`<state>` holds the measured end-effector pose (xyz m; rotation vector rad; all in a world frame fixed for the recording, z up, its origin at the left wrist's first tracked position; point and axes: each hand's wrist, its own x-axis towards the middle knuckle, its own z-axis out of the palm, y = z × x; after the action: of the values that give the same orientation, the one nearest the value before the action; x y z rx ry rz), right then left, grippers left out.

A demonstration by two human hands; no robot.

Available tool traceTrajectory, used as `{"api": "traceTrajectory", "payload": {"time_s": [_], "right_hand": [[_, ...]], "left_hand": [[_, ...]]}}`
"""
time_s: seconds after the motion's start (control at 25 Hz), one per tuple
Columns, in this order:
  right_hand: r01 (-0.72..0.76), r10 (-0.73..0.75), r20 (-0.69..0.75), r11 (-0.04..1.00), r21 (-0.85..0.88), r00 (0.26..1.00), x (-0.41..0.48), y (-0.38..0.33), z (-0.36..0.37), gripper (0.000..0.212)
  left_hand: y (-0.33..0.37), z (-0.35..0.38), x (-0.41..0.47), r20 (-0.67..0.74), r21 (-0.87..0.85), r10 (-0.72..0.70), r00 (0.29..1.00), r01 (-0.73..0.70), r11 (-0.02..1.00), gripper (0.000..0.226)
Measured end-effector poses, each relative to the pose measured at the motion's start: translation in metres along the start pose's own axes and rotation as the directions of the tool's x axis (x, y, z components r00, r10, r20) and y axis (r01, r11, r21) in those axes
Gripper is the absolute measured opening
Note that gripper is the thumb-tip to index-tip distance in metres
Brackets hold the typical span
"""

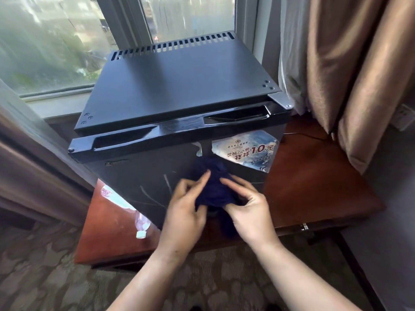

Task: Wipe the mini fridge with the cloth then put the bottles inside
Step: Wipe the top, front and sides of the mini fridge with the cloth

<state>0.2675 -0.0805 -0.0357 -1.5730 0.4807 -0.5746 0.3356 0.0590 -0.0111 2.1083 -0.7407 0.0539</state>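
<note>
Both hands, left hand (183,212) and right hand (248,213), pinching the dark cloth (213,189) bunched against the fridge (175,86) door, fridge top at 12 o'clock, bottle (125,207) lying at 9 o'clock on the bench (314,180).

A black mini fridge (179,86) stands on a reddish wooden surface (314,176) before a window, its door closed. In front of the door both hands hold a dark blue cloth (213,187) — the left hand (184,212) and the right hand (249,212) grip it with their fingers (203,179). A torn sticker (247,151) is on the door. A plastic bottle (125,207) lies on the surface, left of the fridge.
</note>
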Motion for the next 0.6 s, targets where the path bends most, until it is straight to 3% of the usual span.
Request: {"api": "traceTrajectory", "payload": {"time_s": [0.12,0.36,0.6], "right_hand": [[-0.078,0.074,-0.052,0.995,-0.065,0.996,0.006,0.027,-0.031,0.068],[-0.189,0.172,-0.093,0.959,-0.212,0.981,0.018,0.070,-0.089,0.061],[-0.307,0.289,-0.130,0.939,-0.158,0.949,0.026,0.100,-0.110,0.049]], "left_hand": [[-0.001,0.042,0.003,0.091,-0.034,-0.015,0.996,0.018,0.999,0.077],[0.002,0.117,0.006,0.249,0.000,-0.052,0.967,0.054,0.999,0.074],[0.008,0.151,0.005,0.270,-0.002,-0.094,0.958,0.098,0.995,0.072]]}}
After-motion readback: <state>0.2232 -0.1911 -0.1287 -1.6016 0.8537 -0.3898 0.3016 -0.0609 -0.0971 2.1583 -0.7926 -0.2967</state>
